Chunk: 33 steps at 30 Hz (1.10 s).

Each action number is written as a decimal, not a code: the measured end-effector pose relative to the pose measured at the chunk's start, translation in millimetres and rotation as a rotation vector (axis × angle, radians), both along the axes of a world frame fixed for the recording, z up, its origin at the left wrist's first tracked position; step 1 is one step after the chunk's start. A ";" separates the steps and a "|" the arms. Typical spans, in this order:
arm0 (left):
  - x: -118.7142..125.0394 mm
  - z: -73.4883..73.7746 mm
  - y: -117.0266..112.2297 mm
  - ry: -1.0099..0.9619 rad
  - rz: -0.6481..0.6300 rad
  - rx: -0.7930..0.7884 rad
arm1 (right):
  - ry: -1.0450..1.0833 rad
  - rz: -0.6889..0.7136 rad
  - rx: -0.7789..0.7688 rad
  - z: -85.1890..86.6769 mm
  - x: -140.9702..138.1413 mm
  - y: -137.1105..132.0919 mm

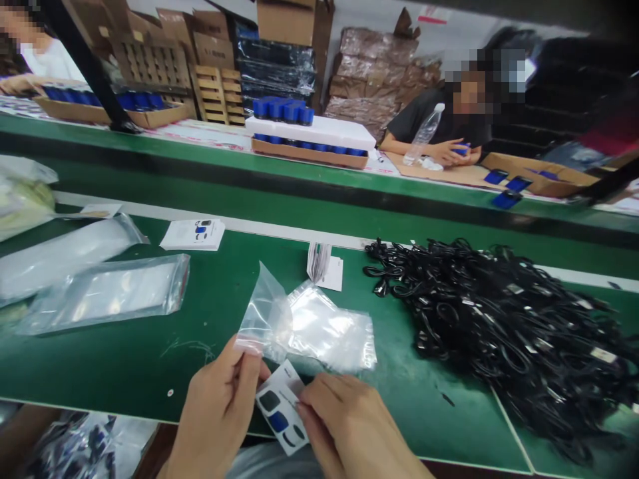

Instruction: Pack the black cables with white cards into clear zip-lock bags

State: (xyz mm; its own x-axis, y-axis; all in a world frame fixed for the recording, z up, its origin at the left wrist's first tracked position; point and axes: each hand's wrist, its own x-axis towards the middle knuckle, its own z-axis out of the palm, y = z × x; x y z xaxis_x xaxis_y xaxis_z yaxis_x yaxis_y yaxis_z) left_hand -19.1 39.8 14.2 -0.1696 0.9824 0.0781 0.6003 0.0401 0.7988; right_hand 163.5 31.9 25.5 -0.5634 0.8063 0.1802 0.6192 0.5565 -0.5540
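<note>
My left hand (219,399) is closed, pinching the edge of a clear plastic bag (264,306) that stands up above its fingers. Between thumb and fingers my right hand (344,412) grips a white printed leaflet (282,409) with dark and blue product pictures. The leaflet lies just below the bag's pinched edge, close to the left fingers; whether those touch it I cannot tell. Beyond my hands a loose stack of clear bags (334,332) lies on the green table. A folded leaflet (318,263) stands behind that stack.
A big heap of black cables (489,332) covers the right side. At left lie bulky plastic packs (110,293) and a leaflet stack (194,234). Across a raised ledge, a person in dark clothes (429,126) holds a blue item near cartons of blue items (309,148).
</note>
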 end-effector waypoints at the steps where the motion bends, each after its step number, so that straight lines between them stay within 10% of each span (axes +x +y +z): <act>1: 1.5 1.0 0.5 0.081 0.011 0.061 | 0.038 -0.019 0.025 -5.1 -6.0 0.1; 15: -4.6 -4.0 6.2 0.200 0.134 0.226 | 0.573 -0.314 -0.075 -26.1 -26.1 -16.5; 23: 1.7 1.2 3.2 0.137 0.313 0.280 | 0.966 -0.271 -1.001 -41.4 -53.2 -25.4; 25: 2.0 3.2 2.2 0.113 0.304 0.280 | 0.799 -0.287 -0.873 -37.0 -50.2 -22.0; 33: 2.7 1.1 -6.7 0.104 0.174 0.229 | 0.467 -0.117 0.413 -28.5 -17.2 -7.7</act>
State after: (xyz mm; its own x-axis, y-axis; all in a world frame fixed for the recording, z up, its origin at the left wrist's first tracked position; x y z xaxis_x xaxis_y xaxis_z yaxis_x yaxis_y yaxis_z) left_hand -16.3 33.2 15.4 -0.3130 0.8944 0.3196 0.6791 -0.0245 0.7336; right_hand 146.3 24.2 -3.0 -0.2623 0.6694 0.6951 0.4340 0.7252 -0.5346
